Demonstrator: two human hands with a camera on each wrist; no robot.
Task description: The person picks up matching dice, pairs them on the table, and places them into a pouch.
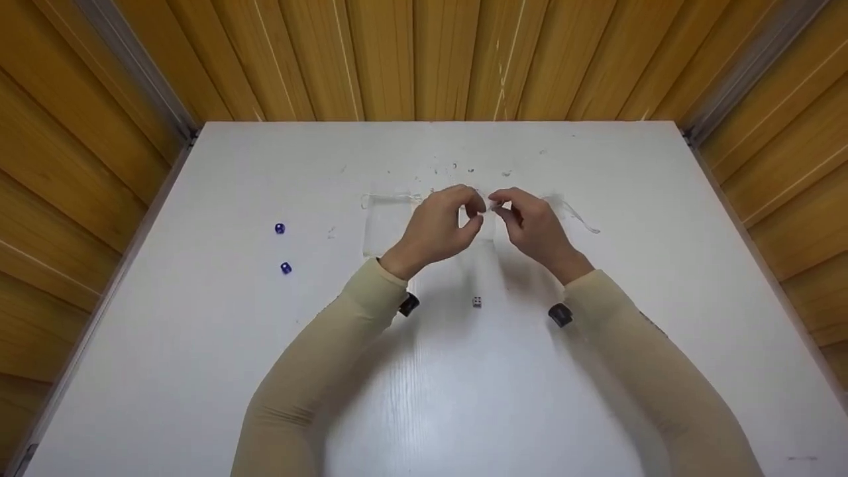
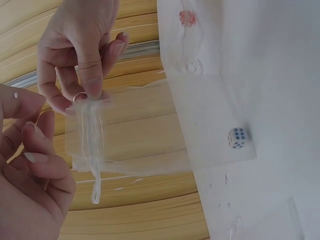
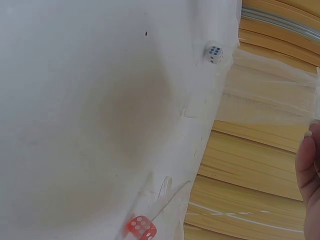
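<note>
A sheer white drawstring bag hangs down in front of me. At its top edge, my right hand pinches it between thumb and fingers. My left hand is beside the bag's mouth, fingers loosely bent, with no hold on the bag visible. A doubled white cord loop dangles from the mouth. In the bag's lower corner shows a white die with blue dots, seemingly inside; the head view has the white die below the hands.
Left of the hands, another sheer bag lies flat. Two blue dice sit farther left on the white table. A red die lies by more sheer fabric, whose cord shows at right.
</note>
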